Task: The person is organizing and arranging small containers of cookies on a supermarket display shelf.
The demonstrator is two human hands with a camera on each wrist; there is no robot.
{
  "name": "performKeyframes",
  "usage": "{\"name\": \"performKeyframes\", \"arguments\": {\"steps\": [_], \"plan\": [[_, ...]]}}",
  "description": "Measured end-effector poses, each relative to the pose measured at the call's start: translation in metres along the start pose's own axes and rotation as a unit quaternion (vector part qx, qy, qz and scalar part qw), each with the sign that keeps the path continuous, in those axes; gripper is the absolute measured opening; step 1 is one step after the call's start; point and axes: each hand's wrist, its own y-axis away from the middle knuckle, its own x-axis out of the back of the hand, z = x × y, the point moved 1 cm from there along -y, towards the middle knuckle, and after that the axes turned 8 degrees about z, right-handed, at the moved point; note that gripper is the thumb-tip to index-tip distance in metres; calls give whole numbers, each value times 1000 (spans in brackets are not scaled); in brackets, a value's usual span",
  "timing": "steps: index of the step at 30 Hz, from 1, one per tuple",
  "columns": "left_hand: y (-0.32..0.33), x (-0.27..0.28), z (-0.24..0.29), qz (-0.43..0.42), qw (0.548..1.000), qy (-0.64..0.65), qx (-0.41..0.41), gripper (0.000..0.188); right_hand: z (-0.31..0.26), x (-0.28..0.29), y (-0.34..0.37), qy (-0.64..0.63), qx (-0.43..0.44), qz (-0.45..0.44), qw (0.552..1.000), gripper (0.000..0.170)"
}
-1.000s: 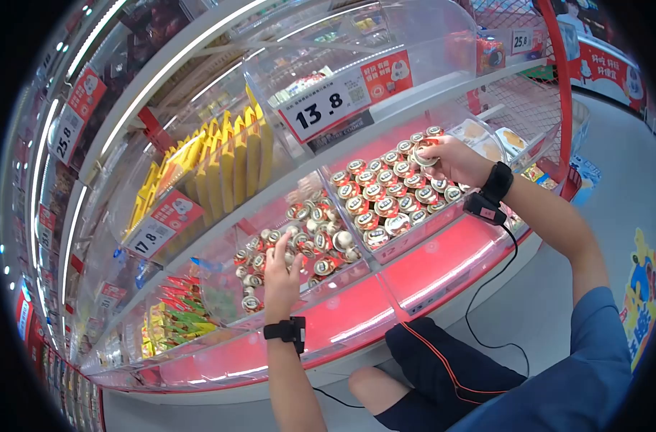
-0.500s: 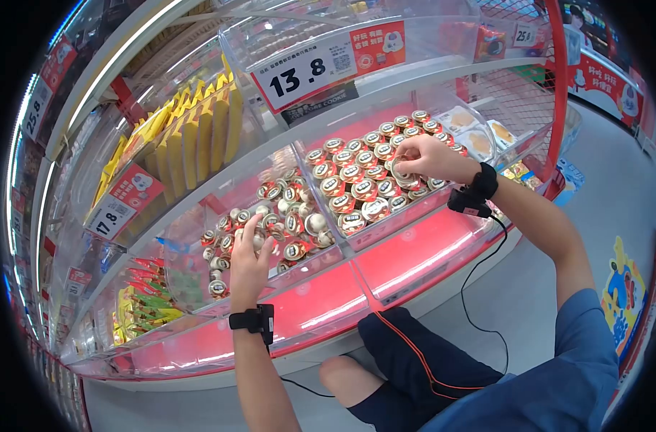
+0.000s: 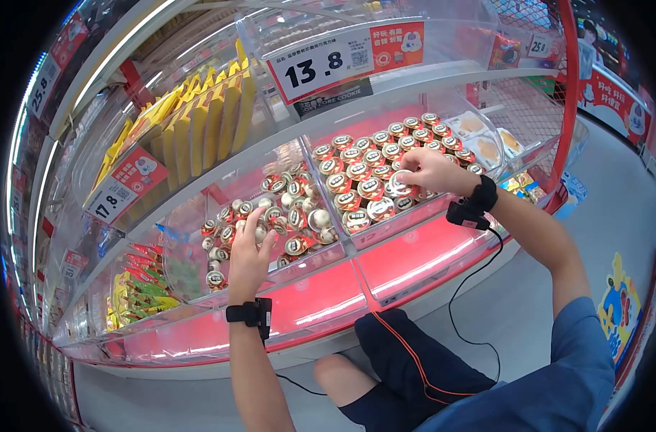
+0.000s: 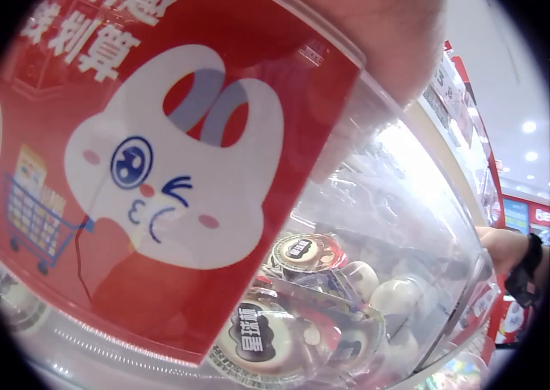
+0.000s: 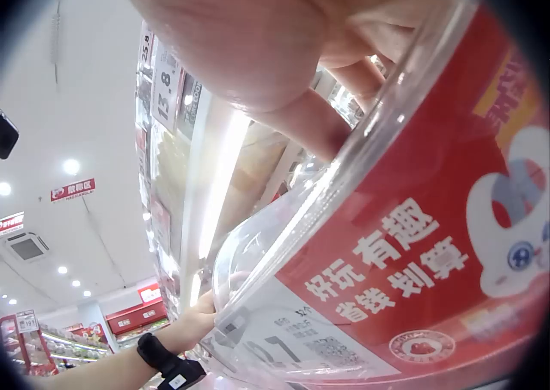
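In the head view my right hand [image 3: 437,173] is above the right bin, its thumb and fingers pinching a round lidded cup [image 3: 400,185] over the rows of cups [image 3: 371,189]. My left hand [image 3: 250,258] reaches into the left bin with its fingers apart, over loosely heaped cups [image 3: 297,218]; whether the fingertips touch any is unclear. The left wrist view has part of that hand [image 4: 378,29] above the bin wall and cups [image 4: 258,338] behind the plastic. Fingers of the right hand [image 5: 258,55] bend over the clear rim in the right wrist view, their tips partly hidden.
A clear divider [image 3: 326,191] separates the two bins. Yellow packets [image 3: 205,129] stand in the upper shelf behind a 17.8 label [image 3: 115,198]; a 13.8 sign [image 3: 320,68] hangs above the cups. Red mesh [image 3: 533,108] rises at the right.
The right hand, with the cup, has come lower and toward the front left of its bin. The left hand stays over the loose cups, fingers still apart.
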Motion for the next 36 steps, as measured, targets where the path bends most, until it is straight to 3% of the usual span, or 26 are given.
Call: {"name": "performKeyframes", "arguments": {"steps": [6,9,10,20,26,36], "plan": [[0,1,6,-8,1000,7,20,43,-8,-1,3,-9,-45,-21,999,22],[-1,-2,-2,4,1000,12,-7,42,8,-2,-4,68,81,-4,994,19],[-2,-2,1,1,1000,14,5,42,7,-3,-3,80,51,16,995,19],[0,0,0,-4,1000,15,19,43,10,-1,0,80,43,-18,996,21],[0,0,2,1,1000,10,10,44,13,-1,-6,123,109,-12,986,18],[1,0,-2,-9,1000,-1,29,45,12,-3,0,54,74,-51,994,21]]}}
